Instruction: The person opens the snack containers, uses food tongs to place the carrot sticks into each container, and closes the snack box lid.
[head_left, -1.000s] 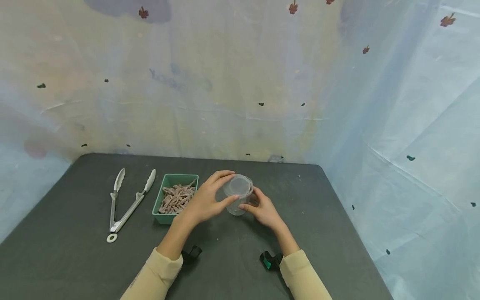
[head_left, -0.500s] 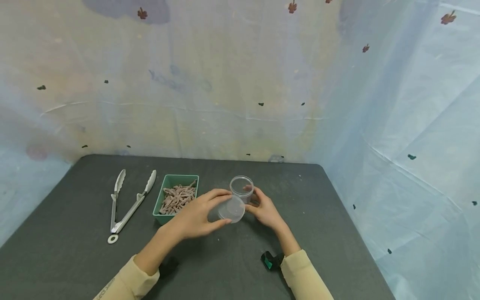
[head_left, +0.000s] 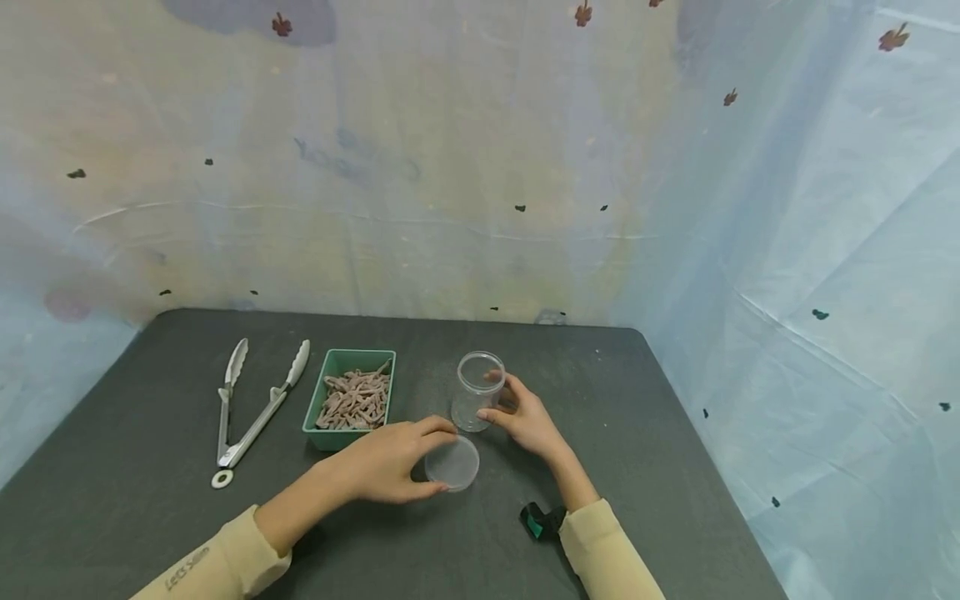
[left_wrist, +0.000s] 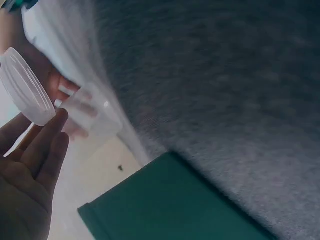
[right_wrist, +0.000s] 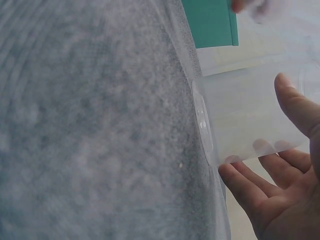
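Note:
A clear plastic jar (head_left: 467,408) stands upright and uncovered on the dark table. My right hand (head_left: 525,421) grips its right side, thumb in front and fingers behind; the right wrist view shows the jar (right_wrist: 245,110) between thumb and fingers. In my left hand (head_left: 386,462) is a round translucent lid (head_left: 453,463), pinched at its edge between thumb and fingers. The lid (left_wrist: 25,87) is off the jar, in front of it and to its left. Beside the left hand sits a green rectangular tub (head_left: 318,437) with a heap of brownish-grey strips (head_left: 356,398) in it.
Metal tongs (head_left: 258,425) with pale tips lie spread on the table (head_left: 637,500), left of the tub. A patterned plastic sheet (head_left: 420,167) hangs behind the table and along its right side.
My left hand has lifted the lid off the jar and carried it down and left, toward me. My right hand has stayed on the jar, which has not moved.

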